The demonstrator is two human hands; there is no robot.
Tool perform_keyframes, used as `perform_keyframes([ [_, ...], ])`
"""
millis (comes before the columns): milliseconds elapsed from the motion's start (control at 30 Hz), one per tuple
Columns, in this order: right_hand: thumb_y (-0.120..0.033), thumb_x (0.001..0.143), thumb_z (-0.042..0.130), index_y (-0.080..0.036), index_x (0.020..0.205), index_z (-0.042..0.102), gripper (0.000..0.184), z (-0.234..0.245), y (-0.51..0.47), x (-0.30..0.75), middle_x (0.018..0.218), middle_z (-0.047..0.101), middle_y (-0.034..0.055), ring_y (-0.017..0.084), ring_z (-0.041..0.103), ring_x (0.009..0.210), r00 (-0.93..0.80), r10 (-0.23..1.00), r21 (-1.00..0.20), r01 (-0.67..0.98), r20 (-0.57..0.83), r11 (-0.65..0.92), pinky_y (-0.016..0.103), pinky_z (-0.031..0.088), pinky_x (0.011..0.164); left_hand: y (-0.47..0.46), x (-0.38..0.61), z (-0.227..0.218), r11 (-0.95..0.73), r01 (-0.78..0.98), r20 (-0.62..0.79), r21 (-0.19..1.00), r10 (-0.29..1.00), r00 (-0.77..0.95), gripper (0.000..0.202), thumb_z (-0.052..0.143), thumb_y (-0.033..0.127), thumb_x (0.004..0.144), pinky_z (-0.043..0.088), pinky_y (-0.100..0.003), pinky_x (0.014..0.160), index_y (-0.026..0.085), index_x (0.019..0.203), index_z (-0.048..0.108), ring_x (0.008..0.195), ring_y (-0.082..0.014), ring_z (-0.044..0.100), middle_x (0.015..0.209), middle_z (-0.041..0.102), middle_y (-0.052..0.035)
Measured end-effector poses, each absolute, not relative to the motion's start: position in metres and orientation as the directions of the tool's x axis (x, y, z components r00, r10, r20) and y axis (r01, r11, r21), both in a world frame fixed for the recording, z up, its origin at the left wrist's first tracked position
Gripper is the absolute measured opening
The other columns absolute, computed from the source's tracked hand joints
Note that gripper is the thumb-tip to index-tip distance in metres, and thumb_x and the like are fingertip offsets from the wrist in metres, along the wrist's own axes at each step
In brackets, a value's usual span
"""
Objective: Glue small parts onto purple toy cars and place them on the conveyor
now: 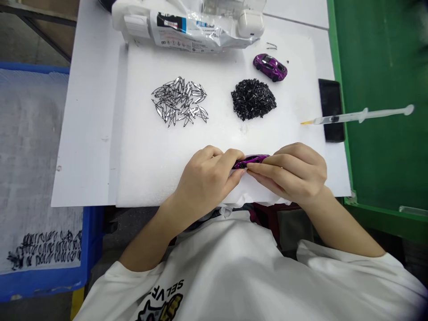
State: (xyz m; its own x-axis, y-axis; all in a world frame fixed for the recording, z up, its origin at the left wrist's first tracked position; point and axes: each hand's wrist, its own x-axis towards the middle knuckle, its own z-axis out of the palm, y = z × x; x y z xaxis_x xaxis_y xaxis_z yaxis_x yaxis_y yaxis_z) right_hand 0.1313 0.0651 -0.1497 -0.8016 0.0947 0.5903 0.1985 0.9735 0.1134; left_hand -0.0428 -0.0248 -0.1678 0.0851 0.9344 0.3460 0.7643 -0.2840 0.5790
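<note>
Between my two hands, near the front edge of the white foam sheet (143,178), is a purple toy car (253,159) seen from its side. My left hand (212,174) pinches one end of it with thumb and fingers. The other end is gripped by my right hand (294,171), whose fingers partly cover the body. Beyond the hands lie a pile of clear, black-edged slender parts (179,100) and a heap of small black parts (253,99). A second purple toy car (270,67) stands behind that heap.
A syringe (354,117) with an orange tip lies across a black phone (331,109) at the right. Along the back rest a silver pouch (197,33) and a white case (250,23). A blue crate (90,249) holding a sheet of black parts stands at the left.
</note>
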Motion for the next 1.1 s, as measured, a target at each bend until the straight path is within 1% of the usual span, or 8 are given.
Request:
perform_keyframes([
  [367, -0.017, 0.078, 0.066, -0.025, 0.079, 0.064, 0.009, -0.149, 0.062, 0.131, 0.062, 0.057, -0.0004, 0.012, 0.047, 0.058, -0.845, 0.164, 0.104, 0.250, 0.509, 0.963, 0.025, 0.042, 0.053, -0.025, -0.042, -0.169, -0.281, 0.767, 0.335, 0.576, 0.938, 0.092, 0.017, 0.050, 0.026, 0.090, 0.049, -0.029, 0.074, 0.015, 0.099, 0.058, 0.083, -0.0169, 0.058, 0.085, 0.068, -0.0032],
  [533, -0.017, 0.080, 0.064, -0.021, 0.084, 0.063, 0.006, -0.146, 0.064, 0.132, 0.064, 0.057, 0.0013, 0.013, 0.046, 0.058, -0.839, 0.196, -0.003, 0.225, 0.508, 0.974, 0.026, 0.042, 0.053, -0.026, -0.043, -0.168, -0.279, 0.765, 0.339, 0.581, 0.937, 0.084, 0.016, 0.052, 0.025, 0.088, 0.049, -0.029, 0.074, 0.015, 0.099, 0.058, 0.083, -0.0170, 0.058, 0.087, 0.068, -0.0030],
  [600, -0.016, 0.083, 0.059, -0.021, 0.085, 0.062, 0.006, -0.143, 0.063, 0.134, 0.063, 0.059, 0.0008, 0.012, 0.049, 0.057, -0.822, 0.278, -0.126, 0.248, 0.497, 0.960, 0.026, 0.043, 0.054, -0.026, -0.044, -0.167, -0.285, 0.759, 0.340, 0.585, 0.936, 0.089, 0.016, 0.053, 0.024, 0.088, 0.049, -0.029, 0.074, 0.015, 0.100, 0.058, 0.083, -0.0169, 0.058, 0.088, 0.068, -0.0033],
  [700, -0.022, 0.087, 0.050, -0.022, 0.081, 0.062, 0.013, -0.136, 0.064, 0.137, 0.061, 0.059, 0.0007, 0.013, 0.052, 0.055, -0.754, 0.503, -0.298, 0.409, 0.423, 0.863, 0.028, 0.044, 0.055, -0.025, -0.044, -0.166, -0.290, 0.751, 0.338, 0.594, 0.936, 0.094, 0.016, 0.053, 0.022, 0.088, 0.049, -0.029, 0.074, 0.015, 0.101, 0.058, 0.083, -0.0167, 0.058, 0.088, 0.068, -0.0034],
  [800, -0.032, 0.088, 0.045, -0.024, 0.080, 0.063, 0.022, -0.128, 0.068, 0.135, 0.066, 0.061, 0.0028, 0.016, 0.055, 0.060, -0.683, 0.658, -0.344, 0.564, 0.316, 0.750, 0.032, 0.044, 0.061, -0.026, -0.044, -0.165, -0.282, 0.743, 0.330, 0.607, 0.940, 0.088, 0.016, 0.054, 0.021, 0.087, 0.049, -0.030, 0.075, 0.016, 0.101, 0.057, 0.084, -0.0167, 0.058, 0.089, 0.068, -0.0033],
  [900, -0.031, 0.087, 0.047, -0.022, 0.081, 0.063, 0.020, -0.122, 0.077, 0.123, 0.073, 0.063, 0.0031, 0.017, 0.057, 0.068, -0.712, 0.661, -0.371, 0.562, 0.239, 0.739, 0.032, 0.044, 0.065, -0.027, -0.045, -0.166, -0.294, 0.731, 0.325, 0.615, 0.940, 0.105, 0.015, 0.056, 0.019, 0.085, 0.049, -0.031, 0.077, 0.016, 0.099, 0.057, 0.086, -0.0174, 0.058, 0.092, 0.069, -0.0033],
  [1033, -0.020, 0.083, 0.049, -0.018, 0.088, 0.065, 0.017, -0.123, 0.090, 0.095, 0.082, 0.064, 0.0025, 0.014, 0.057, 0.071, -0.777, 0.613, -0.445, 0.502, 0.145, 0.741, 0.026, 0.043, 0.065, -0.030, -0.045, -0.165, -0.349, 0.741, 0.325, 0.574, 0.927, 0.185, 0.014, 0.059, 0.015, 0.081, 0.049, -0.033, 0.078, 0.017, 0.094, 0.058, 0.085, -0.0180, 0.058, 0.095, 0.070, -0.0023],
  [1100, -0.015, 0.082, 0.047, -0.016, 0.091, 0.065, 0.020, -0.127, 0.096, 0.079, 0.084, 0.065, 0.0028, 0.013, 0.057, 0.071, -0.800, 0.592, -0.438, 0.499, 0.099, 0.748, 0.024, 0.041, 0.066, -0.033, -0.043, -0.162, -0.351, 0.764, 0.309, 0.541, 0.928, 0.208, 0.021, 0.060, 0.014, 0.079, 0.049, -0.034, 0.078, 0.016, 0.100, 0.057, 0.086, -0.0188, 0.059, 0.095, 0.069, -0.0028],
])
